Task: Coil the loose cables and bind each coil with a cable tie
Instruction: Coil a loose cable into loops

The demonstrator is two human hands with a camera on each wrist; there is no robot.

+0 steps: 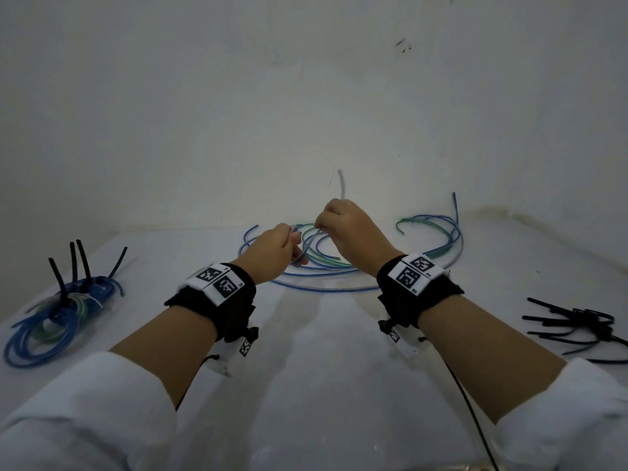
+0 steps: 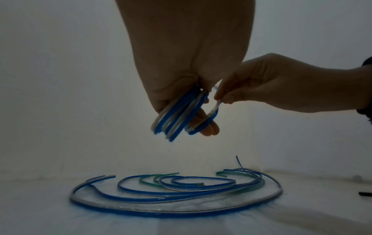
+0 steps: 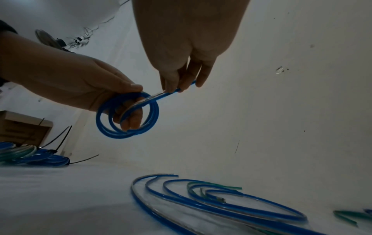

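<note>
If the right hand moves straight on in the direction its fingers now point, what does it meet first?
Probably the loose blue and green cables on the white table. The right hand points down and forward, pinching the end of the blue cable coil; depth is uncertain.

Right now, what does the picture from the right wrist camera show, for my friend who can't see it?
The left hand holds a small coil of blue cable wound around its fingers, while the right hand pinches the cable's free end just beside it. Below, loose blue and green cables curve across a white table, and tied coils lie at the far left.
</note>
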